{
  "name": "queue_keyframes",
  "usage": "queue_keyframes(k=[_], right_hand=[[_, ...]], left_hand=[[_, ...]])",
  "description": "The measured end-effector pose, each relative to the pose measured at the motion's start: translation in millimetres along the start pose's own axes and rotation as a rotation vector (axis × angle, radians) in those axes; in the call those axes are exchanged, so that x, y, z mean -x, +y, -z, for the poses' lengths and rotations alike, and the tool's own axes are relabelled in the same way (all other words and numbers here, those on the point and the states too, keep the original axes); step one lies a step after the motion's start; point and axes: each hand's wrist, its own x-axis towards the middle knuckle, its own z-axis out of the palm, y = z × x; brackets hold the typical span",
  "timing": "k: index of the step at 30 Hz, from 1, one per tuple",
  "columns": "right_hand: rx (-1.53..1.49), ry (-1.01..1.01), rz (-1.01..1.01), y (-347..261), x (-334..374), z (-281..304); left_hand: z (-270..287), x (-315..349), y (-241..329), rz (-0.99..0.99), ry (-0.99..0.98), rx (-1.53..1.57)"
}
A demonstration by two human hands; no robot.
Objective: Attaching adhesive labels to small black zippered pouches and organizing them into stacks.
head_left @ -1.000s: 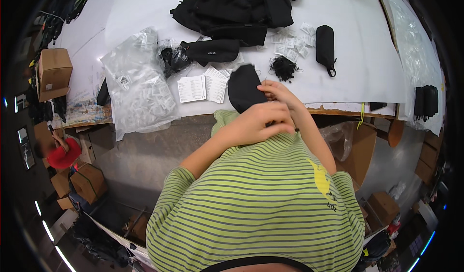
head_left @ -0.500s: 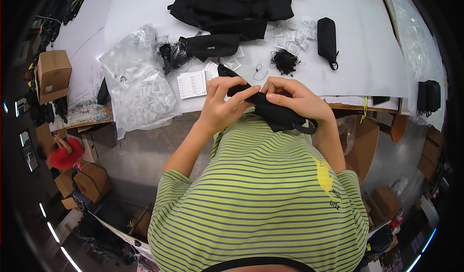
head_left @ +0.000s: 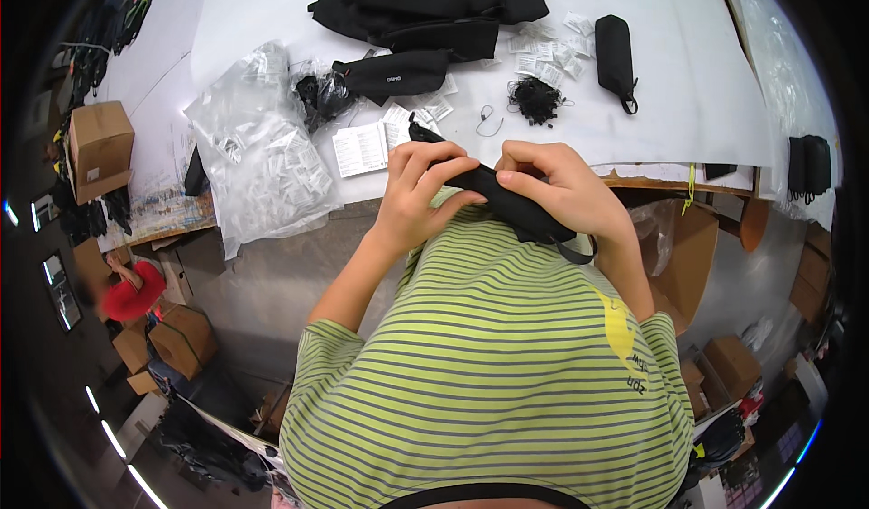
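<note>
Between my two hands, at the near edge of the table, I hold a black fabric pouch [head_left: 529, 215] with a wrist loop at its lower right end. My left hand [head_left: 418, 188] has thumb and fingers closed on its upper left part. Fingers and thumb of my right hand [head_left: 566, 192] pinch its upper edge close to the middle. Just beyond the hands lie a stack of white printed cards [head_left: 360, 150], a single black cord loop [head_left: 490, 122] and a tangled heap of black cords [head_left: 534, 100].
A clear plastic bag of small white packets [head_left: 272, 161] lies at left. Another black pouch [head_left: 389, 75] and a pile of black pouches [head_left: 434, 7] lie farther back. Loose white packets [head_left: 548, 57] and an upright-lying pouch [head_left: 615, 61] are at right. A person in red [head_left: 134, 290] is far left.
Both hands stay on the pouch; the fingers of my left hand have drawn closer to the right hand along it. The whole view has shifted slightly.
</note>
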Motion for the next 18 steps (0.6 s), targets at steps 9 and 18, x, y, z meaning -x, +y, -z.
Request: queue_keyframes(k=[9, 18], right_hand=[[-0.016, 0.042, -0.063, 1.2, 11.8, 0.4], [-0.042, 0.212, -0.012, -7.2, 16.3, -1.3]], left_hand=[[-0.4, -5.7, 6.7, -0.094, 0.023, -0.018], [1.4, -14.5, 12.5, -0.077, -0.163, 0.062]])
